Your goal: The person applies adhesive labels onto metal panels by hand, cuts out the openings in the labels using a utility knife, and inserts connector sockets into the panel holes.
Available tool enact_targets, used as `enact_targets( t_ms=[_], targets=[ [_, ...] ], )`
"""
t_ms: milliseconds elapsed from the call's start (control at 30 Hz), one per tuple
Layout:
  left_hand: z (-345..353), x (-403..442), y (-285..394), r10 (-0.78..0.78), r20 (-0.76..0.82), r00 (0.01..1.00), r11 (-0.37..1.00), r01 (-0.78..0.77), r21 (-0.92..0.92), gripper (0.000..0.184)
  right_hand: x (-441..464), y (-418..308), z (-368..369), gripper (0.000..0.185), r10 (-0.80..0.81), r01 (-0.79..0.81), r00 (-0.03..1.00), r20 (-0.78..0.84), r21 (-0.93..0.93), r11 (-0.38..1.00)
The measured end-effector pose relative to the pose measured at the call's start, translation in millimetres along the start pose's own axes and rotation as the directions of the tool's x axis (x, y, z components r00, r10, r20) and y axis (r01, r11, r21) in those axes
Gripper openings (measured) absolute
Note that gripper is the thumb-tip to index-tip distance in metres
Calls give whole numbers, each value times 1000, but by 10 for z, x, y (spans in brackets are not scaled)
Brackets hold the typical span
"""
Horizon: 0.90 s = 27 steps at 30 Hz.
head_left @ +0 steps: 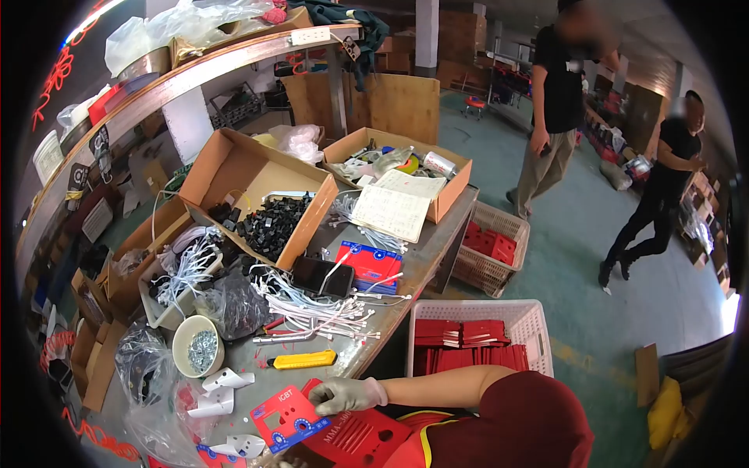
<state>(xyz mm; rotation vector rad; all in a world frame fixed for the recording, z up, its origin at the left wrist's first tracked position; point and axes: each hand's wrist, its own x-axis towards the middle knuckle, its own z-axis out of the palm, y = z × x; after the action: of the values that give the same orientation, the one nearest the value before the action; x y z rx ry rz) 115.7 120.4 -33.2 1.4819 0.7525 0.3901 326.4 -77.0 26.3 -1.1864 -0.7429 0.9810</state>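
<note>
My right hand [342, 395], in a pale grey work glove, is closed at the upper right edge of a red and blue front panel [290, 413] marked IGBT. That panel is tilted and has round holes and a rectangular window. Under my right forearm lies a red metal cover [357, 438] printed MMA-300, with slots and holes. Only a sliver of my left hand [293, 462] shows at the bottom edge; its fingers are hidden. White bent plates [212, 402] lie left of the panel. A yellow utility knife [303, 359] and a bowl of screws [189, 355] are close by.
White cable bundles [316, 308], a phone [322, 277] and red-blue panels [370, 265] lie on the bench. A cardboard box [257, 203] holds black parts. A crate [538, 320] of red sheets stands at the right. Two people [555, 101] are in the aisle.
</note>
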Motion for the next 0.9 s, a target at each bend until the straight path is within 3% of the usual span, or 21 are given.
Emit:
enact_targets(
  t_ms=[67,233,333,433,467,500,533,567,633,667,733,767,800,867,900],
  targets=[
    [296,-264,293,-159,0,987,975,157,-156,53,-31,-59,13,28,-42,43,999,-22,43,998],
    [400,-311,-178,-94,176,980,964,45,263,53,-151,-126,-101,30,-99,105,994,-54,131,986],
    [404,-320,-320,-64,205,977,918,-23,397,53,-255,-168,-147,39,-112,136,987,-119,220,966],
    [441,-336,-212,-33,228,973,914,-63,401,54,-292,-136,-219,44,-86,100,983,-162,80,992],
    [406,-389,-163,-18,249,968,911,-87,403,55,-319,-208,-181,48,-220,228,965,-143,38,973],
    [406,-372,-301,-43,228,973,958,-24,285,58,-330,-170,-225,54,-69,82,984,-163,77,994],
    [412,-401,-169,12,273,962,933,-109,344,60,-383,-384,-128,56,-53,61,980,-193,36,997],
    [515,-411,-54,176,291,940,969,-218,116,34,-377,-458,-107,57,-52,60,983,-174,41,997],
    [481,-456,141,346,372,861,841,-461,285,33,-310,-313,-157,58,-95,98,981,-170,12,995],
    [518,-509,236,-2,316,949,999,-13,45,34,-302,-212,-190,55,-39,29,971,-234,-48,998],
    [554,-607,162,-83,233,969,994,96,-47,37,-252,-195,-219,50,-68,58,974,-217,-55,997],
    [522,-630,169,-105,216,971,991,84,105,38,-253,-208,-205,47,-36,41,975,-220,17,999],
    [531,-638,-22,-134,216,967,987,149,-52,38,-254,-224,-216,45,-15,33,974,-224,77,996],
    [555,-635,84,-152,226,962,976,182,-118,38,-215,-155,-230,42,-9,59,972,-236,208,976],
    [535,-621,17,-136,220,966,987,153,-58,37,-197,-140,-217,42,31,43,965,-260,275,961]
  ],
)
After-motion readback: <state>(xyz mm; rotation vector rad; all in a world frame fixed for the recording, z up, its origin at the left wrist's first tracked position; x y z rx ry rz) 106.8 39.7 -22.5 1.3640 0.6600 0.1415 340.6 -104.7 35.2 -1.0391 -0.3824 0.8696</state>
